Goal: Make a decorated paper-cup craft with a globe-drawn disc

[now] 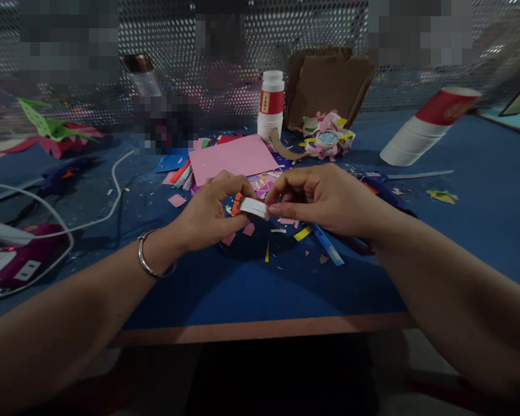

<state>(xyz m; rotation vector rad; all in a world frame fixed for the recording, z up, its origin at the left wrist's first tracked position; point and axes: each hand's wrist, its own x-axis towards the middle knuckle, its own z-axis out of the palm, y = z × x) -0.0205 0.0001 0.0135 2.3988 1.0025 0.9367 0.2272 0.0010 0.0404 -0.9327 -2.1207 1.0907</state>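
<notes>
My left hand, a metal bangle on its wrist, and my right hand meet just above the blue table. Both pinch a small white paper strip between thumb and fingers. The strip's left end shows an orange piece at my left fingertips. Under the hands lie small paper scraps in pink, yellow and white, and a blue strip.
A pink sheet lies on a pile of coloured paper behind the hands. A stack of paper cups stands upright; another stack lies on its side at right. A paper flower ornament, brown cardboard, white cables and a purple tool.
</notes>
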